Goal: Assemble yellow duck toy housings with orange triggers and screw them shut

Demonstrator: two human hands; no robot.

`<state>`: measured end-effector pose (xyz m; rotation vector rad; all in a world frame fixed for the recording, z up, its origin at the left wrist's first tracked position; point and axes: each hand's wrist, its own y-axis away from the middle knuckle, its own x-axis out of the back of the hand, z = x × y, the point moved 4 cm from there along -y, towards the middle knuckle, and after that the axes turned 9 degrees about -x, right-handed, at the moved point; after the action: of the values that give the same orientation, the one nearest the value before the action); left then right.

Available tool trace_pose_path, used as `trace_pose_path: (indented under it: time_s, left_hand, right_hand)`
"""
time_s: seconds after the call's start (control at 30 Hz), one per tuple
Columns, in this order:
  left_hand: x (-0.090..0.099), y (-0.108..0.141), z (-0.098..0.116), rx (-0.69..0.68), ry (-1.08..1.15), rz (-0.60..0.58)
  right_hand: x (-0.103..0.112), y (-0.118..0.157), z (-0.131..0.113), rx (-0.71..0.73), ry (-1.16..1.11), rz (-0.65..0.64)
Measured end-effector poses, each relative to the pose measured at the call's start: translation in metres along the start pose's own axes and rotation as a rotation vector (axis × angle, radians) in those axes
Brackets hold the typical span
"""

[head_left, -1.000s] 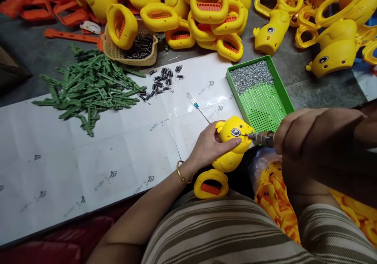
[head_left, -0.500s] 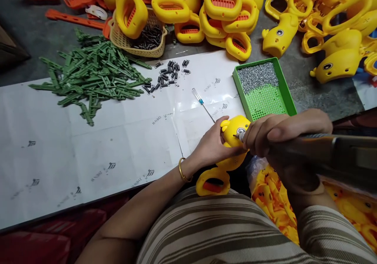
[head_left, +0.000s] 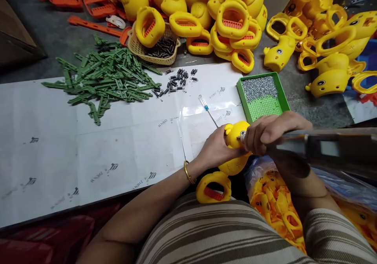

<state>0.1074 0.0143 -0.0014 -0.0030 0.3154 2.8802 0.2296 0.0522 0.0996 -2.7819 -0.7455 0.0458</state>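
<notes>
My left hand (head_left: pixel 216 148) is wrapped round a yellow plastic duck toy (head_left: pixel 235 165) at the table's near edge. The toy's ring handle, with an orange piece inside, hangs down against my striped shirt. My right hand (head_left: pixel 265 133) grips a dark power screwdriver (head_left: pixel 312 146), its body stretching off to the right. The driver's tip meets the toy's head beside the printed eye; my fingers hide part of this contact. Beyond my left hand lies a hand screwdriver (head_left: pixel 207 109) with a clear and blue handle. A green tray (head_left: pixel 287 106) of small screws sits just past my right hand.
Green plastic strips (head_left: pixel 106 75) lie heaped at the left, beside loose black springs (head_left: pixel 176 81). A wicker basket (head_left: pixel 169 59) holds more springs. Yellow toy bodies (head_left: pixel 232 18) line the back, with orange parts (head_left: pixel 97 6) at back left. Below right, a bag (head_left: pixel 253 169) holds yellow parts.
The camera view has shifted slightly, so the table things appear lower and further right. Both hands keep their hold, with the driver still against the toy's head and its body tilted a little differently.
</notes>
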Motion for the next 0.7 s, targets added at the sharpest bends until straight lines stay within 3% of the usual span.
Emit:
trace_pose_path:
  time_s: [0.1, 0.2, 0.27, 0.43, 0.6, 0.7]
  left_hand:
    - [0.003, 0.001, -0.001, 0.045, -0.002, 0.023]
    - [0.004, 0.001, 0.0, 0.103, 0.018, 0.023]
    - [0.004, 0.0, -0.001, 0.134, 0.038, 0.026]
    - [0.003, -0.003, -0.006, 0.139, -0.004, 0.078]
    - [0.003, -0.004, -0.008, 0.151, -0.043, 0.102]
    - [0.003, -0.005, -0.007, 0.175, -0.05, 0.105]
  right_hand:
    - [0.013, 0.005, -0.024, 0.141, -0.011, -0.065]
    - [0.042, 0.011, -0.028, 0.241, 0.038, 0.173]
    - [0.061, 0.016, -0.016, 0.291, 0.032, 0.346]
    - [0.081, 0.016, 0.028, 0.282, 0.029, 0.531]
    - [0.084, 0.005, 0.04, 0.284, 0.015, 0.587]
    - [0.086, 0.001, 0.045, 0.21, -0.008, 0.607]
